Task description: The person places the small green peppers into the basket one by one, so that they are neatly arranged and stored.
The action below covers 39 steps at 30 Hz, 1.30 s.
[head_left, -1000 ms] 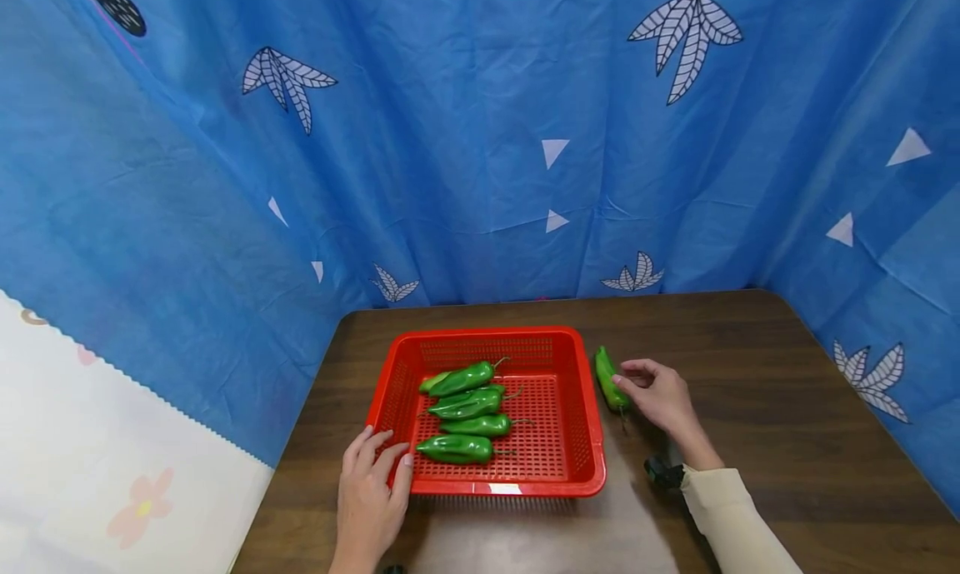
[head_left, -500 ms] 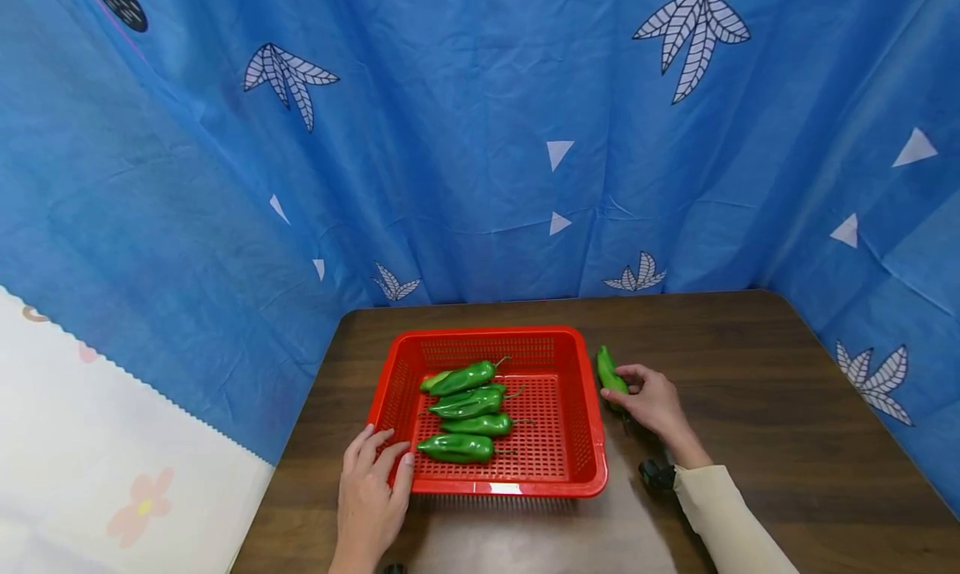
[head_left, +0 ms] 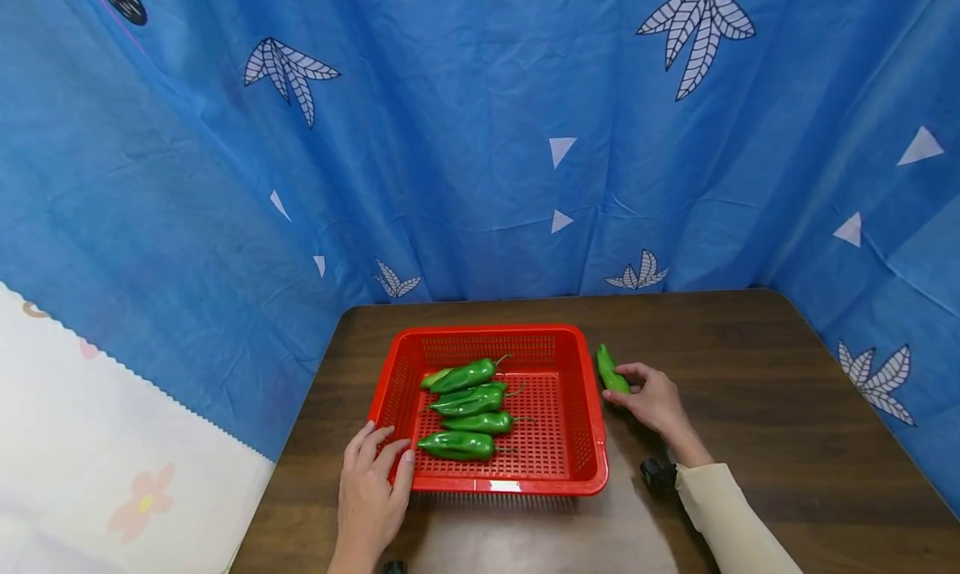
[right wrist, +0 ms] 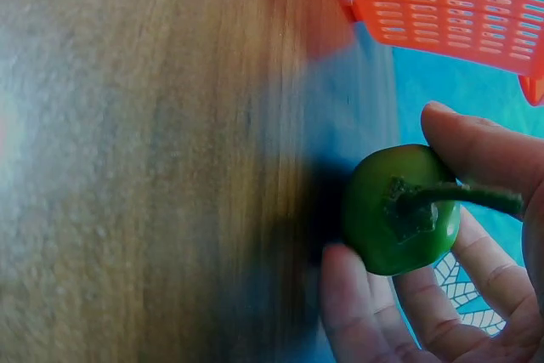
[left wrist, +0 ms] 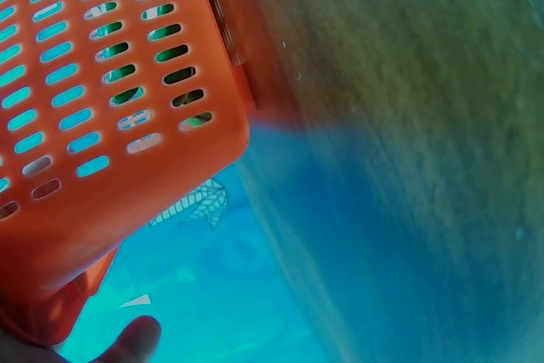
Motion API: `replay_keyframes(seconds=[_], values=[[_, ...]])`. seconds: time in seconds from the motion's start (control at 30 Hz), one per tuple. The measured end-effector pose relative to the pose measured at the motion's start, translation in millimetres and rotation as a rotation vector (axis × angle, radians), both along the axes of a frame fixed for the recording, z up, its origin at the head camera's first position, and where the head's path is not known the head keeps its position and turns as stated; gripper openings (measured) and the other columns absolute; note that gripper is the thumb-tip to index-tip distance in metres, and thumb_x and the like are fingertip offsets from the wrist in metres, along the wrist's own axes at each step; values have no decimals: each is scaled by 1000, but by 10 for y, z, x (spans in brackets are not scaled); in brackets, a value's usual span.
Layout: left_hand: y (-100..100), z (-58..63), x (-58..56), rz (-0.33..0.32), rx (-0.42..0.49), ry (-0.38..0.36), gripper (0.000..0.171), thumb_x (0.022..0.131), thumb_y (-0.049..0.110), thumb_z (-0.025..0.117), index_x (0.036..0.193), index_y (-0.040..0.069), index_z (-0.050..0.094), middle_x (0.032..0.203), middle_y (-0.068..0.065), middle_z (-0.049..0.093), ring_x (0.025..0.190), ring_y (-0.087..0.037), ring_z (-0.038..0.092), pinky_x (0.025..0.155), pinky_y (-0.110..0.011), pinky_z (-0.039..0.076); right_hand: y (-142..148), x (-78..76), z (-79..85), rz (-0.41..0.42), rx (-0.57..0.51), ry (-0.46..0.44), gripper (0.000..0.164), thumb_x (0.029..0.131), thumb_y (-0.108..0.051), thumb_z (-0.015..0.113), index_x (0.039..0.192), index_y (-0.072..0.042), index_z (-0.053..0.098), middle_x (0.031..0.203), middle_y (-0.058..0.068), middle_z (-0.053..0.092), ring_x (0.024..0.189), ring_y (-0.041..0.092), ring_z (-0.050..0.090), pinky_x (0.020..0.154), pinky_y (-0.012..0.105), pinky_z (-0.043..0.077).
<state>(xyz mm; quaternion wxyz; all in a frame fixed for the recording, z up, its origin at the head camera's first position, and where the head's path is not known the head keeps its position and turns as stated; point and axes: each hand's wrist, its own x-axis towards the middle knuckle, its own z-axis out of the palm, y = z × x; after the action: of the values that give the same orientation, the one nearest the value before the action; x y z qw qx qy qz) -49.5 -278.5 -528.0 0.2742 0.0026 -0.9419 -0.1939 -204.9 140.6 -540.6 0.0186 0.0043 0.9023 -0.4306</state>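
Note:
A red plastic basket (head_left: 510, 486) stands on the table with several green peppers (head_left: 456, 446) lying side by side on its perforated floor. At its near left corner, my left hand (head_left: 372, 491) holds the rim, fingers bent over it. In the left wrist view one fingertip (left wrist: 140, 337) shows below the slotted basket wall (left wrist: 127, 167). Just right of the basket, my right hand (head_left: 654, 401) grips another green pepper (head_left: 611, 374) between thumb and fingers. The right wrist view shows that pepper (right wrist: 395, 227) stem end on, low over the table.
The brown wood table (head_left: 750, 374) extends around the basket. A blue patterned curtain (head_left: 480, 182) hangs behind it and along both sides. Pale floral cloth (head_left: 90, 441) lies at the left. A dark wrist device (head_left: 657, 474) sits under the right wrist.
My right hand has shifted slightly left and its fingers have closed around the pepper beside the basket. The left hand stays at the basket's corner.

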Motion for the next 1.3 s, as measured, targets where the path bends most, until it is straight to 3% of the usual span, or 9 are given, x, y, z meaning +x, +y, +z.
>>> replay_keyframes(seconds=[0.17,0.37,0.73,1.03,1.3], values=[[-4,2,-1,-9,-14,22,20,91,25,69,99,9,78,120,-11,67,133,-33,46,111,-55,37,-6,6,9,-12,-14,-15,57,84,-28,81,131,-4,61,129,24,62,100,32,64,77,36,60],[-8,-11,2,-22,-16,33,18,90,23,70,98,9,78,119,-12,67,132,-34,47,110,-55,37,5,17,-3,-39,-69,-35,52,85,-24,80,130,-3,61,129,25,60,101,33,66,66,29,61],[-4,0,-5,-8,-8,-9,22,92,27,67,100,9,79,122,-12,67,135,-32,45,113,-54,35,43,37,-7,-86,-166,-47,47,88,-18,77,129,-1,61,128,27,61,100,29,69,62,28,61],[-22,-28,-12,-43,-15,59,19,91,22,68,97,7,78,118,-14,67,132,-37,47,111,-53,35,94,53,23,-135,-217,16,47,88,-18,77,129,0,62,123,28,65,97,25,72,62,26,61],[7,-9,0,-13,-12,2,21,92,24,67,100,8,78,121,-12,66,135,-34,45,112,-54,35,143,60,47,-232,-268,85,50,88,-21,77,131,0,63,124,29,65,93,21,72,63,20,60]])
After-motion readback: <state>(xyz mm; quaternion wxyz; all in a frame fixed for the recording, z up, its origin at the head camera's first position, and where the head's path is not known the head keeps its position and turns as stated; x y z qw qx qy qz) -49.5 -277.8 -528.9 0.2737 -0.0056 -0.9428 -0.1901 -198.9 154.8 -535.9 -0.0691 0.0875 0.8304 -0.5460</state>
